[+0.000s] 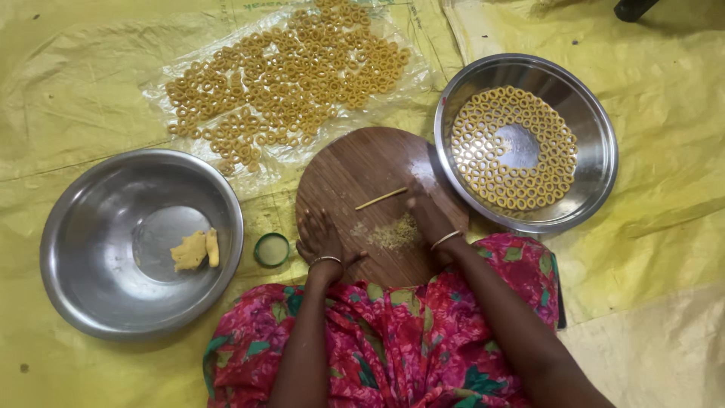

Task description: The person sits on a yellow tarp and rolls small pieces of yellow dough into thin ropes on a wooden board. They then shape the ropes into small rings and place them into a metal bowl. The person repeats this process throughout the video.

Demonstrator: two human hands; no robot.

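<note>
Nearest is the person's lap, covered in pink cloth [393, 340] printed with green leaves, and two bare forearms reaching forward, one bangle on each wrist. The left hand [321, 236] lies flat and released on the near edge of one round wooden board [355, 177], fingers spread, holding nothing. The right hand [427, 215] rests on the board too, its fingertips just beside a single thin, pale dough strip [381, 198] lying across the grain; whether it pinches the strip's end I cannot tell. A small heap of yellow crumbs [393, 234] sits between the hands. Just left of the board is one small green ring-shaped lid [271, 249].

Two steel bowls flank the board: the left bowl [83, 242] holds two soft dough lumps [195, 249], the right bowl [596, 151] holds small dough rings laid in circles, too many to count. Farther off, a clear plastic sheet [423, 68] carries a loose scatter of the same rings, its top cut off. Crinkled yellow sheeting [664, 249] underlies everything.
</note>
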